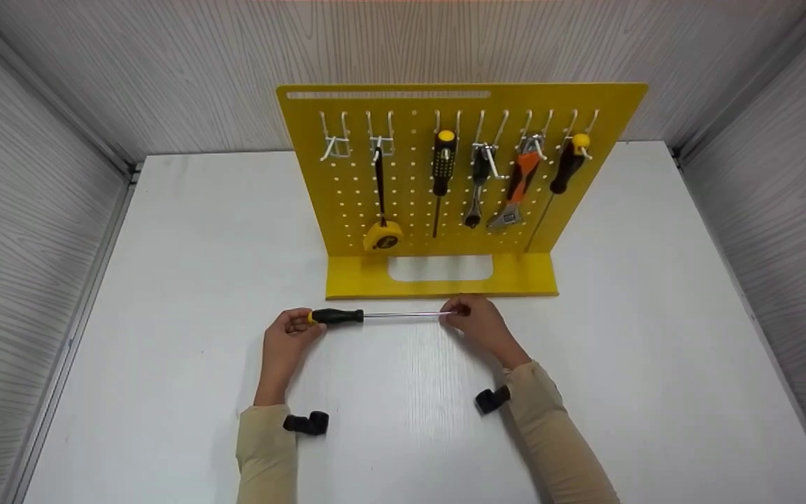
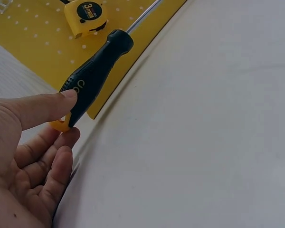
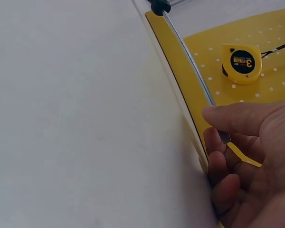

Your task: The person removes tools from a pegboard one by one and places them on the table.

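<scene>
A screwdriver (image 1: 337, 317) with a black handle and yellow end cap lies level between both hands, in front of the yellow pegboard's base. The left hand (image 1: 287, 343) pinches its handle end between thumb and fingers; in the left wrist view the thumb presses the dark handle (image 2: 96, 71) near the yellow cap. At the other end, the right hand (image 1: 480, 325) pinches the metal shaft close to its tip. The right wrist view shows the flat dark tip (image 3: 224, 137) emerging below the thumb, with the remaining fingers curled behind it.
The yellow pegboard (image 1: 438, 275) stands behind the hands. On its hooks hang a tape measure (image 1: 383, 236), two more screwdrivers, a ratchet wrench (image 1: 475, 192) and an orange-handled adjustable wrench (image 1: 523, 175). The leftmost hook (image 1: 335, 143) carries nothing. White table (image 1: 186, 280) surrounds the board.
</scene>
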`<state>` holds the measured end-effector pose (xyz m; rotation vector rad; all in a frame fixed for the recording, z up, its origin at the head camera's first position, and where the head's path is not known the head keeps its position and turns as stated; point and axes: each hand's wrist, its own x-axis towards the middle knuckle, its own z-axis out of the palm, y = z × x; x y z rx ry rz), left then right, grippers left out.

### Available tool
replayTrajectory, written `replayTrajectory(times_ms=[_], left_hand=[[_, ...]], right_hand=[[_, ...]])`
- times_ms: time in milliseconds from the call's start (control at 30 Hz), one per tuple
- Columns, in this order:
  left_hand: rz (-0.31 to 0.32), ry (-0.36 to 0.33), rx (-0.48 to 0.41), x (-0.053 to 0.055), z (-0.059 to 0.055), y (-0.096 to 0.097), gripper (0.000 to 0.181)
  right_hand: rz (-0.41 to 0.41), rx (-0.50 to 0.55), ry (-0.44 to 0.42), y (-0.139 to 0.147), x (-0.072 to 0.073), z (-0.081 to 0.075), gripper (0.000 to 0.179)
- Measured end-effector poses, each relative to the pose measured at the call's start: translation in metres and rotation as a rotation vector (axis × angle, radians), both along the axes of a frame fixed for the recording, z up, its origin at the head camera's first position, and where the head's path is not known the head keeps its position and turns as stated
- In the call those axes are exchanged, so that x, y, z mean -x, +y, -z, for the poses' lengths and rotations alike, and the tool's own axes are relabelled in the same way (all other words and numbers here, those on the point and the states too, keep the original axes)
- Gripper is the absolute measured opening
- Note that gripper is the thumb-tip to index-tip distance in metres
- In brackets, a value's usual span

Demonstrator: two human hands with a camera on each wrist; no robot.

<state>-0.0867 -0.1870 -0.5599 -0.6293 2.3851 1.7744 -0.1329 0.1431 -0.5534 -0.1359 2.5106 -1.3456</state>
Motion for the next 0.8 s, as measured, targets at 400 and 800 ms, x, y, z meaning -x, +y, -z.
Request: replayTrajectory(times_ms=[400, 800], left_hand=[[-0.014, 0.008, 0.001, -0.0011, 0.0017, 0.0005, 0.039], [0.009, 0.01, 0.081, -0.002, 0.0028, 0.0012, 0.037]], right_hand=[[-0.002, -0.088, 0.041, -0.0034, -0.0029, 0.0012, 0.005], [-0.022, -0.109, 0.094, -0.0033, -0.0056, 0.0022, 0.008]])
